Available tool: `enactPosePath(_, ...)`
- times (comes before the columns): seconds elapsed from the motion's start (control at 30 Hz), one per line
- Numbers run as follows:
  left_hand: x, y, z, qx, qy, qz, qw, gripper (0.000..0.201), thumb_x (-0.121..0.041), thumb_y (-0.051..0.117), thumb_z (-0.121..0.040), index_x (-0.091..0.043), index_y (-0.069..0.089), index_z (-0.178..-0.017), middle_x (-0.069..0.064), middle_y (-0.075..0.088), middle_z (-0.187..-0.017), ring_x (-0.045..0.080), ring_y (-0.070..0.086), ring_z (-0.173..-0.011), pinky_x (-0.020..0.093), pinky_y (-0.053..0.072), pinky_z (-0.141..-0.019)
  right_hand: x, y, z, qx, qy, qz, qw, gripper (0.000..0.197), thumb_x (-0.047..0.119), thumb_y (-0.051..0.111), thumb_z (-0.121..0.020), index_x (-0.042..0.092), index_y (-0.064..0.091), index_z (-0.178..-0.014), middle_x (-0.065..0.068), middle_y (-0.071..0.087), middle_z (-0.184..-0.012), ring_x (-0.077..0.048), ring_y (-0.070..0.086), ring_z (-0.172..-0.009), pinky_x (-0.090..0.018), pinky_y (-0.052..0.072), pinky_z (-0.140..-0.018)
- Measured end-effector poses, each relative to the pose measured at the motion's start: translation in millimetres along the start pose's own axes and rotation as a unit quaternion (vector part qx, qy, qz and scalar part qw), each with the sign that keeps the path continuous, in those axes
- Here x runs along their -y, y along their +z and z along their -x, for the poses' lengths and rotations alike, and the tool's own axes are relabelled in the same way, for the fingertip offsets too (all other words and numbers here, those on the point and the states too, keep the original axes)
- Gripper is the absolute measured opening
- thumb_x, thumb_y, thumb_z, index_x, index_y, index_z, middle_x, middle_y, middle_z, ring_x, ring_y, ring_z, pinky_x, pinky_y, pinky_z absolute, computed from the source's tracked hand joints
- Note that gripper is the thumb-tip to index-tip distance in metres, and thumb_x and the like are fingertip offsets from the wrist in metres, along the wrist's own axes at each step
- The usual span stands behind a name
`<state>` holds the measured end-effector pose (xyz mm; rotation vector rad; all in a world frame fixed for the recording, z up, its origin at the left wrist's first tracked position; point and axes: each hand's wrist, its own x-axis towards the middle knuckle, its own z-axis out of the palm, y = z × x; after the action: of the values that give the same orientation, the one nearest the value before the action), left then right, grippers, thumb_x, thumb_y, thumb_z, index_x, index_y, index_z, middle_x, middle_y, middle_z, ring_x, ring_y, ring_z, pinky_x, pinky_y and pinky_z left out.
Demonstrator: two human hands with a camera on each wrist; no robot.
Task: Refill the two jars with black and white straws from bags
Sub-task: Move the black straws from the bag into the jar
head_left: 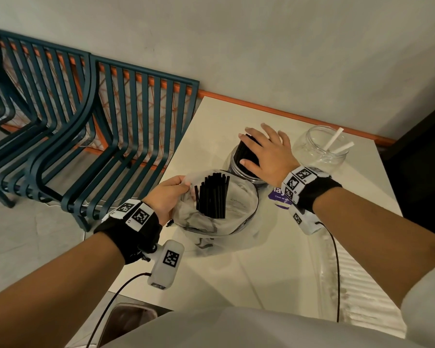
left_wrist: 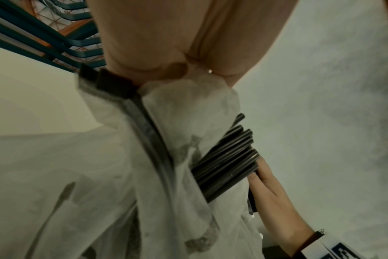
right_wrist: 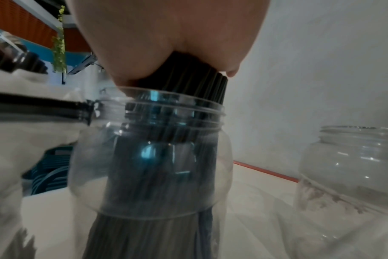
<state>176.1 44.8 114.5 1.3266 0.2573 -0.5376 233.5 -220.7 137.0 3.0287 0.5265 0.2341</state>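
Observation:
A clear jar (head_left: 234,169) (right_wrist: 148,175) stands on the white table (head_left: 261,272), packed with black straws (head_left: 249,149) (right_wrist: 188,84) that stick up above its mouth. My right hand (head_left: 266,151) (right_wrist: 166,35) lies flat on the straw tops, fingers spread, thumb at the side. In front of the jar a clear zip bag (head_left: 236,204) (left_wrist: 166,140) holds more black straws (head_left: 212,194) (left_wrist: 228,157). My left hand (head_left: 168,194) (left_wrist: 177,66) pinches the bag's left rim and holds it open. A second clear jar (head_left: 317,151) (right_wrist: 354,166) to the right holds two white straws (head_left: 334,139).
Dark teal slatted chairs (head_left: 86,121) stand left of the table. A clear bag of white straws (head_left: 362,285) lies along the table's right front. A purple sticker (head_left: 276,197) is under my right wrist. A bin opening (head_left: 133,320) sits below the front edge.

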Motion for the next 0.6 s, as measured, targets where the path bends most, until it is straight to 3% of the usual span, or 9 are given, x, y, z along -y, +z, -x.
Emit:
enactPosePath(0.07,0.3,1.4,-0.8,0.0,0.001,-0.009,1.0,0.019,-0.003,0.041,-0.096,-0.007,0.06,-0.096,0.018,0.061,-0.095,0.028,0.059,-0.088,0.042,0.048,-0.088,0.9,-1.0,-0.4,0.008,0.003,-0.022,1.0,0.064,0.059,0.034,-0.094,0.028,0.027,-0.149,0.001,0.017,-0.159,-0.03,0.008,-0.147,-0.054,0.011,-0.117)
enactPosePath(0.17,-0.8,5.0,0.5,0.003,0.006,-0.005,1.0,0.02,-0.003,0.04,-0.097,-0.007,0.059,-0.093,0.016,0.061,-0.09,0.025,0.059,-0.082,0.035,0.051,-0.078,3.1,-4.7,-4.3,0.02,0.025,-0.099,0.995,0.08,0.075,0.023,-0.081,0.03,0.028,-0.147,-0.001,0.026,-0.155,-0.027,0.025,-0.142,-0.05,0.026,-0.113)
enactPosePath(0.23,-1.0,6.2,0.9,0.006,0.006,0.002,1.0,0.02,-0.003,0.04,-0.097,-0.008,0.058,-0.092,0.014,0.061,-0.088,0.024,0.059,-0.079,0.033,0.051,-0.075,6.4,-8.1,-9.4,0.026,0.055,-0.115,0.991,0.085,0.081,0.03,-0.077,0.036,0.02,-0.148,0.001,0.026,-0.155,-0.028,0.028,-0.14,-0.05,0.031,-0.111)
enactPosePath(0.33,-0.5,7.5,2.2,0.009,0.003,0.006,1.0,0.02,-0.005,0.04,-0.098,-0.008,0.059,-0.092,0.013,0.061,-0.087,0.023,0.059,-0.079,0.033,0.05,-0.075,11.6,-10.1,-18.9,0.05,0.113,-0.116,0.986,0.084,0.075,0.044,-0.08,0.036,0.014,-0.149,-0.002,0.032,-0.151,-0.031,0.036,-0.134,-0.049,0.039,-0.104)
enactPosePath(0.43,-0.4,6.7,3.5,0.009,0.003,0.008,1.0,0.02,-0.004,0.04,-0.097,-0.008,0.059,-0.092,0.013,0.061,-0.086,0.023,0.059,-0.079,0.032,0.051,-0.074,8.5,-9.0,-26.5,-0.008,0.156,-0.182,0.971,0.07,0.06,0.049,-0.088,0.029,0.026,-0.147,-0.006,0.052,-0.134,-0.029,0.052,-0.119,-0.039,0.046,-0.093)
enactPosePath(0.5,-1.0,5.1,4.6,0.009,0.007,0.006,1.0,0.02,-0.003,0.04,-0.097,-0.008,0.059,-0.091,0.013,0.061,-0.086,0.023,0.059,-0.079,0.032,0.052,-0.073,5.8,-7.7,-28.6,-0.004,0.156,-0.201,0.967,0.065,0.053,0.049,-0.091,0.029,0.026,-0.147,-0.006,0.053,-0.134,-0.028,0.052,-0.119,-0.038,0.045,-0.094)
enactPosePath(0.6,-1.7,3.9,7.0,0.005,0.009,0.005,1.0,0.021,-0.001,0.039,-0.097,-0.008,0.058,-0.09,0.013,0.06,-0.084,0.022,0.059,-0.076,0.028,0.053,-0.066,5.0,-8.0,-30.8,0.084,0.13,-0.136,0.979,0.063,0.056,0.039,-0.095,0.031,0.02,-0.15,-0.009,0.041,-0.147,-0.034,0.04,-0.131,-0.045,0.037,-0.104)
